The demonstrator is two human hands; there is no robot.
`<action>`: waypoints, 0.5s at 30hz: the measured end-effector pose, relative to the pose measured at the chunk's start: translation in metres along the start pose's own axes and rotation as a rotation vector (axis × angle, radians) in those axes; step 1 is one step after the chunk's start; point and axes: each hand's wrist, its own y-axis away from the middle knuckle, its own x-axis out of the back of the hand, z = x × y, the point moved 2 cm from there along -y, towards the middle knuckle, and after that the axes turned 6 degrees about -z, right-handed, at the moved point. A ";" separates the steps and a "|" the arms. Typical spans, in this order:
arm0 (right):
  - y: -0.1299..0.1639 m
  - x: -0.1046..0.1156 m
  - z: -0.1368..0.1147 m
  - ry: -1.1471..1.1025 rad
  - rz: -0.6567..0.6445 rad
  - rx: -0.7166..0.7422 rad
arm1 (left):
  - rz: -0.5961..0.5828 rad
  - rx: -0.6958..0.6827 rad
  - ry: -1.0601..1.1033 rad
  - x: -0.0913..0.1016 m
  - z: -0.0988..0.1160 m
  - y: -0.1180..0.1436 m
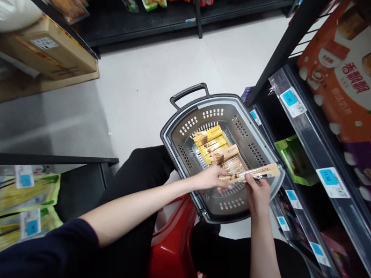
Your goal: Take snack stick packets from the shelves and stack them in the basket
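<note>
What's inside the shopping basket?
A yellow packet and a tan packet lie in the shopping basket. A third packet, held by the left hand and right hand, covers part of the bottom; anything beneath is hidden.

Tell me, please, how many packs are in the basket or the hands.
3 visible: a yellow pack and a brown pack in the basket, and a tan pack held by left hand and right hand; others may be hidden.

The basket (236, 101) is grey, the packets (213, 146) yellow and beige, the stool (173, 246) red.
</note>
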 end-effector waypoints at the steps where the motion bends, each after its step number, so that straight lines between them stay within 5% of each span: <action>1: -0.001 0.003 -0.004 -0.015 0.013 0.011 | -0.017 0.016 0.034 0.000 0.000 0.000; 15: -0.016 0.030 -0.019 -0.093 0.174 0.262 | -0.084 0.001 0.024 -0.001 0.005 0.004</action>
